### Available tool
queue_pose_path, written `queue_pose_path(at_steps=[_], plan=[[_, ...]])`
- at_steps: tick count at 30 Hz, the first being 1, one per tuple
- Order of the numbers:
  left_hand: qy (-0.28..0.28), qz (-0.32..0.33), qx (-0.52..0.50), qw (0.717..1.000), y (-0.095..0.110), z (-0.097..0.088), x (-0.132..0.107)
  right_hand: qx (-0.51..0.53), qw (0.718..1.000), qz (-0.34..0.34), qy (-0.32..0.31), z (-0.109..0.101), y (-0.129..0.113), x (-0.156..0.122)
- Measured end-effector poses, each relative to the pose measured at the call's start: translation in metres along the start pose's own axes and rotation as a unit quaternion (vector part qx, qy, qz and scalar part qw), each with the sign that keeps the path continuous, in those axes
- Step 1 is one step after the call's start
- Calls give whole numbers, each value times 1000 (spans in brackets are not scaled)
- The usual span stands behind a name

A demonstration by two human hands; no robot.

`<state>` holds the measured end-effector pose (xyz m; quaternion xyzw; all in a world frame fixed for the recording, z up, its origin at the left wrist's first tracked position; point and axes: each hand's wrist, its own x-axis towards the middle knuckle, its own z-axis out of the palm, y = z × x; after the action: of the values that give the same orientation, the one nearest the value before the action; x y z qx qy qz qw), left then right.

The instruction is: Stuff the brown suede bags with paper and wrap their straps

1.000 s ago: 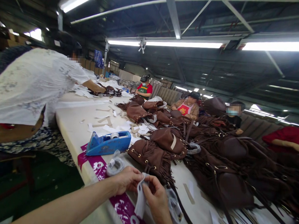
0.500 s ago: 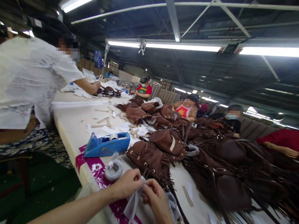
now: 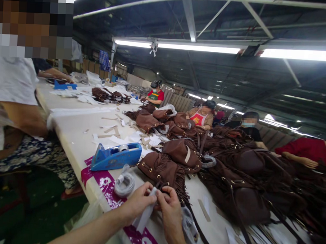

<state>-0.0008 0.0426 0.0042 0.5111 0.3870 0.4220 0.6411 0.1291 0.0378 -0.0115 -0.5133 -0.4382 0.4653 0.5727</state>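
My left hand [image 3: 141,201] pinches a whitish translucent strip [image 3: 144,219], which hangs down over the table edge cloth. Close against it, my right hand [image 3: 170,212] has thumb and fingers pressed together at the strip's upper end, by a dark strap. Whether the right fingers grip the strip or the strap is hidden. Just beyond the hands lies a brown fringed drawstring bag [image 3: 161,170] with gold eyelets. A coil wrapped in clear plastic [image 3: 124,185] sits left of my left hand, and another wrapped coil [image 3: 188,227] lies right of my right hand.
A blue tape dispenser [image 3: 116,156] stands on the white table [image 3: 71,127]. Brown bags [image 3: 246,186] are heaped along the right, with paper scraps [image 3: 151,139] among them. A co-worker in a white shirt [image 3: 13,79] is close at left; several people work across the table.
My hands have drawn together a little, and the strip hangs straighter. The co-worker in white has risen from leaning over the table, uncovering another person's arm and a second blue dispenser.
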Motion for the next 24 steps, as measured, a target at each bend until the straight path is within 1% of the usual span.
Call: queue_pose_path(at_steps=[3, 5, 8, 10, 12, 13, 15, 16, 18, 19, 20, 21, 22, 24], plan=[[-55, -99, -79, 990, 2, 0, -5, -5, 1000, -3, 15, 1, 3, -1], [-84, -138, -114, 980, 3, -2, -5, 3, 1000, -9, 15, 1, 5, -2], [-95, -186, -170, 963, 3, -3, -2, 25, 999, -24, 14, 2, 4, -2], [-85, -202, -176, 960, 1, 0, -2, 34, 999, -31, 23, 4, 2, -3], [-74, -183, -142, 970, -2, 3, -3, 35, 998, -33, 31, 5, -1, -5], [-68, -156, -107, 980, -3, 4, -5, 33, 998, -33, 31, 6, -2, -5], [-51, -69, -2, 996, -2, 3, -8, 28, 999, -33, 29, 5, -3, -6], [-43, -17, 65, 997, -1, 2, -9, 25, 999, -33, 28, 5, -2, -6], [-27, 81, 192, 978, 3, -1, -12, 25, 998, -36, 33, 5, -1, -5], [-24, 115, 239, 964, 5, -3, -13, 27, 998, -37, 38, 4, 0, -4], [-24, 131, 270, 954, 8, -3, -13, 29, 998, -37, 41, 4, 1, -4], [-28, 125, 280, 951, 10, -4, -14, 33, 998, -36, 42, 4, 2, -3], [-32, 100, 267, 958, 12, -3, -15, 36, 998, -34, 41, 4, 2, -3], [-41, 14, 195, 980, 13, -2, -15, 45, 998, -27, 40, 4, 2, -4]])
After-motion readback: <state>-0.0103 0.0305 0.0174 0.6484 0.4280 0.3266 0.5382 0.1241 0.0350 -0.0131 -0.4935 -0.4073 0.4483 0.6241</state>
